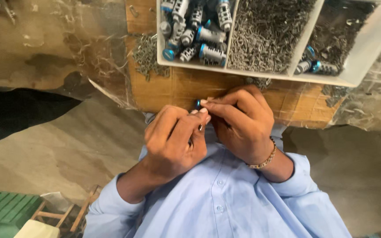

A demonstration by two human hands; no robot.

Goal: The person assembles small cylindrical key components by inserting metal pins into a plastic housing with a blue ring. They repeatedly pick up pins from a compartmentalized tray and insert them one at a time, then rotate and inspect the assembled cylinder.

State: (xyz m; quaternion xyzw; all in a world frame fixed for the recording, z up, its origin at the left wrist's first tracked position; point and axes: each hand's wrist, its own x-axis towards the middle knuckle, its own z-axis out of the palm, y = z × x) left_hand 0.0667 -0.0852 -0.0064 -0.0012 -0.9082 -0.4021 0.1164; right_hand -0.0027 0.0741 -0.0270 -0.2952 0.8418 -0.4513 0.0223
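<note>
Both hands meet close to the chest, just below the near edge of the table (177, 90), a wooden board wrapped partly in clear plastic film. The left hand (173, 141) is curled nearly closed, its thumb and forefinger pinched together at the tip, and the right hand (241, 123) is likewise curled, its fingertips pressed against those of the left. Between them sits a small blue-capped part (197, 104), of which only the blue end shows; it appears to be gripped by fingers of both hands, though how much of it each holds is hidden behind the knuckles. A metal bracelet (264, 161) circles the right wrist, and light blue shirt sleeves (111, 207) cover both forearms. On the table beyond the hands stands a white divided tray (358, 57). Its left compartment holds a heap of grey ribbed cylinders with blue ends (199, 33), the middle one is filled with a mass of small grey metal pins (265, 35), and the right one holds more pins and a couple of the blue-ended cylinders (316, 66). A loose scatter of pins (146, 55) lies on the table just left of the tray.
</note>
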